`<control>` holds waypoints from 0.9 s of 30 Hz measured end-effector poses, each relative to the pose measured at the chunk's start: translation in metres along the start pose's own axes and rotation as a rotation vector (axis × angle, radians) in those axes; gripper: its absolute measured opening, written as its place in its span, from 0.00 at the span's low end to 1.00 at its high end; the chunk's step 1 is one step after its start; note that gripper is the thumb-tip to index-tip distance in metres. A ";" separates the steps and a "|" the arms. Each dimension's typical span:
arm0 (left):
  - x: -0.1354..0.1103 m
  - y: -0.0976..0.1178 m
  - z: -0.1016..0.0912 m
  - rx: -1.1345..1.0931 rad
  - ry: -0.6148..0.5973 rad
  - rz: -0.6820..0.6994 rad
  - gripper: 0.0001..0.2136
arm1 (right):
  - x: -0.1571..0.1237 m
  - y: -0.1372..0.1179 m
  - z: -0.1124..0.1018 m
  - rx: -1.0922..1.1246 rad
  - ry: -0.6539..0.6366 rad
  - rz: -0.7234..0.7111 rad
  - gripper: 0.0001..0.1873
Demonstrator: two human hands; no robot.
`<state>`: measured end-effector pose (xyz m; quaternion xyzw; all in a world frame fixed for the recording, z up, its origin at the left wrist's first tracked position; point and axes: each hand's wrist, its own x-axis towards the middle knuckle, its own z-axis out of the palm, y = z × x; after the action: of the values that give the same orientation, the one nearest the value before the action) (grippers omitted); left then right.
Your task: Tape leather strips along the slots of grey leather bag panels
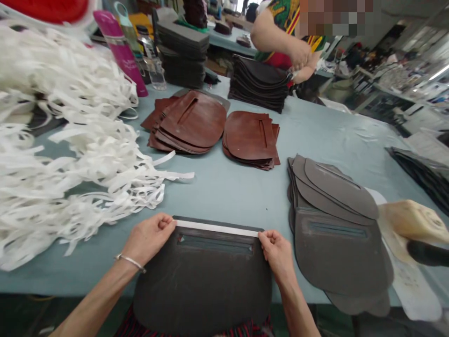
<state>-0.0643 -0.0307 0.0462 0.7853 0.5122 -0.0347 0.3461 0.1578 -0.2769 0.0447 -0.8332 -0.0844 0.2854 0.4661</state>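
A dark grey leather panel [203, 285] with rounded lower corners and a long slot lies before me, its lower part over the table edge. Along its straight top edge, above the slot, runs a white strip [217, 228]. At the strip's left end, my left hand [149, 236] pinches it between thumb and fingers. My right hand [275, 248] pinches the other end at the panel's upper right corner. Between the two hands the strip looks straight and taut, lying on or just over the leather; I cannot tell which.
A big heap of white strips [87, 164] covers the left. Brown leather panels [196, 119] lie farther back, and grey panels [336, 234] are stacked at right beside a beige block [410, 220]. Bottles stand back left. Behind a black stack [259, 84], another person's hands [301, 61] work.
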 end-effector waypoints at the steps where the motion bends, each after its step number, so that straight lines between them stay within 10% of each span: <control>1: 0.000 -0.001 0.000 -0.001 -0.001 -0.002 0.15 | 0.001 0.001 0.000 -0.008 0.003 -0.004 0.19; 27: -0.006 0.008 0.002 -0.079 0.155 -0.003 0.07 | 0.009 0.006 0.001 -0.204 -0.005 0.015 0.22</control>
<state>-0.0596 -0.0382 0.0516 0.7706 0.5396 0.0460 0.3361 0.1636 -0.2756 0.0358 -0.8761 -0.1078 0.2808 0.3767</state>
